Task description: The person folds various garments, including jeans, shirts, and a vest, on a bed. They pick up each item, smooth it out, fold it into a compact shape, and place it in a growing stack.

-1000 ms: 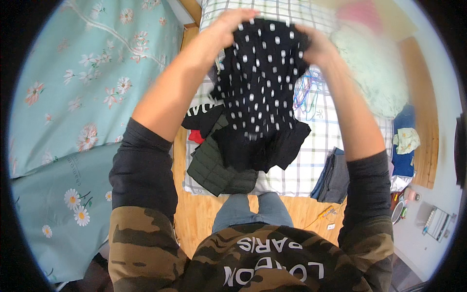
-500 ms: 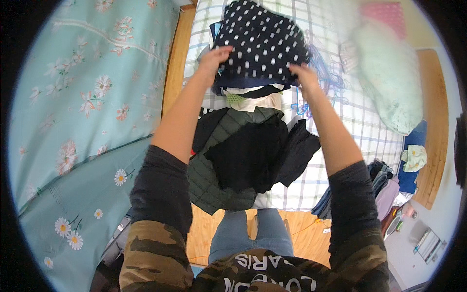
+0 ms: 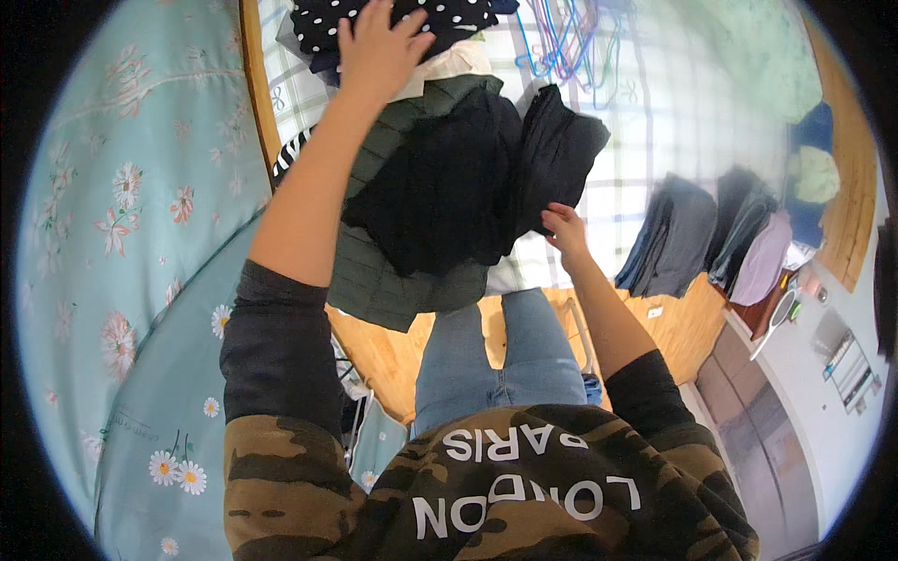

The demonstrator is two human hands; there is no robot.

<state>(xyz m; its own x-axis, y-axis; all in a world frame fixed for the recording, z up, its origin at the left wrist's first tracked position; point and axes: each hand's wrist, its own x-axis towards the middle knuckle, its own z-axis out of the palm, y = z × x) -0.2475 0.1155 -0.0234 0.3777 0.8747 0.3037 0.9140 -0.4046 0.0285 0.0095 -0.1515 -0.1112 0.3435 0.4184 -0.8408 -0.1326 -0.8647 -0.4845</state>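
My left hand point(image 3: 382, 54) lies with spread fingers on a black cloth with white polka dots point(image 3: 460, 19), at the top of a clothes pile cut off by the upper edge. Below that pile, a plain black garment point(image 3: 447, 178) rests on a dark green quilted jacket point(image 3: 374, 288). A narrower folded part of black cloth point(image 3: 561, 140) reaches out on its right. At that part's lower edge is my right hand point(image 3: 567, 232), fingers bent and a little apart, fingertips against the cloth. Whether they pinch it is hard to see.
Several coloured hangers point(image 3: 566, 47) lie on the checked bedsheet point(image 3: 645, 122). Folded trousers point(image 3: 669, 234) and a lilac garment point(image 3: 762, 257) sit at the bed's right edge. A floral curtain point(image 3: 140, 262) hangs along the left.
Both hands held the polka-dot cloth before; it now lies on the far pile. My right hand has left it and come down to the black cloth. The view has shifted.
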